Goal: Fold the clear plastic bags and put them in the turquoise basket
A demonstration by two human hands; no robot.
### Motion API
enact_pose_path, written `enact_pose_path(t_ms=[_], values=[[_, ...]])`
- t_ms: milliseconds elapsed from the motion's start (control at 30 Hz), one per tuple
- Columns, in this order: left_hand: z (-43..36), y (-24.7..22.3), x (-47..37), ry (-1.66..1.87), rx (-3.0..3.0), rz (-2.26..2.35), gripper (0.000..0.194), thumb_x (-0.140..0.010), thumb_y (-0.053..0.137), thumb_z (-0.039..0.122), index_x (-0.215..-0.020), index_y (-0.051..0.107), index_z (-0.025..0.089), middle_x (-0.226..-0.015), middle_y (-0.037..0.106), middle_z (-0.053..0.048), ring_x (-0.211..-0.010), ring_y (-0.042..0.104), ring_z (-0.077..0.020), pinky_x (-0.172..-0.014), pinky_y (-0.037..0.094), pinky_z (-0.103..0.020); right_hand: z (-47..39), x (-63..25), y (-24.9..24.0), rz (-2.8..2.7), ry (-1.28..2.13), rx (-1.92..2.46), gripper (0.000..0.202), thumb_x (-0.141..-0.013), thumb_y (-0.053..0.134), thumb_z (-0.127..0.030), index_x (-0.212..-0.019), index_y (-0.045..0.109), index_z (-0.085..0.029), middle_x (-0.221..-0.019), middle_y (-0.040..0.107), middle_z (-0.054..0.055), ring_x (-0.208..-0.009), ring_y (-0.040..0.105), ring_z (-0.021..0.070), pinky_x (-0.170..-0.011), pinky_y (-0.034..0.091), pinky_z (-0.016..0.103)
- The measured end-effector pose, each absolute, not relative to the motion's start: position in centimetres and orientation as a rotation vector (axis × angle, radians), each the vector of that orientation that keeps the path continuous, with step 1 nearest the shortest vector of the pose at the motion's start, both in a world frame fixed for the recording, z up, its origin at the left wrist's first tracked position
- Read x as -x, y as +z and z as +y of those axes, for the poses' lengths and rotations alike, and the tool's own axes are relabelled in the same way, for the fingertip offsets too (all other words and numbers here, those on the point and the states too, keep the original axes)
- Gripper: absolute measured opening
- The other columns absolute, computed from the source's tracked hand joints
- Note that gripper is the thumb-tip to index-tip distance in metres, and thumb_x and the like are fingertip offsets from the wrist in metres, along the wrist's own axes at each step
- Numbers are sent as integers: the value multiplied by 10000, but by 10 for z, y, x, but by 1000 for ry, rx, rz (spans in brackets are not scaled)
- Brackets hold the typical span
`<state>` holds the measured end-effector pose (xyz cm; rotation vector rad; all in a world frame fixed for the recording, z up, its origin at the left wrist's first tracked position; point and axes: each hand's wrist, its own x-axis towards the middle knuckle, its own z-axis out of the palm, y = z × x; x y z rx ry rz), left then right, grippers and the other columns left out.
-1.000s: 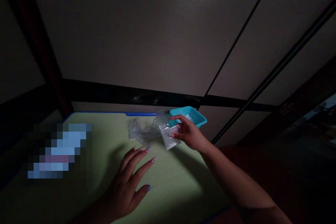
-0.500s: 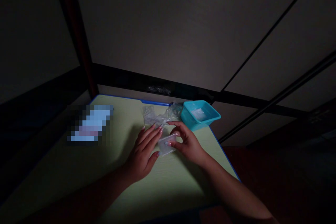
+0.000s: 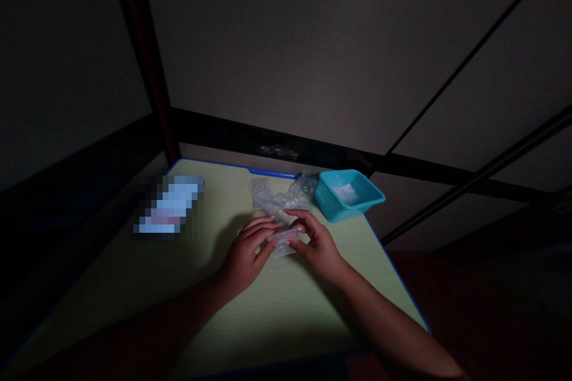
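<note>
Between my two hands is a small clear plastic bag (image 3: 286,246), held just above the table. My right hand (image 3: 318,248) pinches its right side between thumb and fingers. My left hand (image 3: 248,252) has its thumb and fingers closed on the left edge of the same bag. Just beyond my fingertips lie crumpled clear plastic bags (image 3: 263,193) in a loose heap. At the heap's right a teal plastic basket (image 3: 333,205) stands with a pale, flat packet (image 3: 346,193) inside; what that packet holds cannot be made out.
The pale table (image 3: 214,333) has a blue edge and a blue strip (image 3: 273,173) along its back. A blurred-out bright screen (image 3: 174,202) sits at the left. Dark cabinet panels (image 3: 277,59) rise directly behind the table. The room is dim.
My left hand has gone from spread fingers beside the bag to gripping its left edge. The bag now looks flatter and more tilted. The whole view has shifted slightly.
</note>
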<state>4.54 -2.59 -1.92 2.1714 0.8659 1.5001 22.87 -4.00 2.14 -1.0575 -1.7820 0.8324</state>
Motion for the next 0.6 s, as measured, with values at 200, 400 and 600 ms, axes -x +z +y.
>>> enact_pose_path(t_ms=[200,400,600], values=[[-22,-22,-46,1495,-2001,914,180,-895,536,225,-888,704,160,-980,726,-96,-972,660,-204,-865,527,-324,-35,-228,14,-1722,897,1029,451,-769,707,-246,-1195,557,-252,-1048,604,36,-851,570,168,-757,455,284],[-22,-20,-46,1320,-1801,1033,266,-877,529,328,-772,688,143,-702,686,-29,-662,636,-160,-601,493,-235,-27,-236,4,-1463,1172,1002,314,-735,746,-357,-979,601,-223,-674,569,-32,-623,542,130,-623,441,260],[-24,-21,-48,1167,-1690,988,299,-834,553,367,-762,705,119,-675,692,-36,-633,623,-172,-554,468,-239,-27,-235,-9,-1408,1246,1015,285,-692,780,-392,-788,600,-193,-660,591,-25,-577,520,110,-583,404,244]])
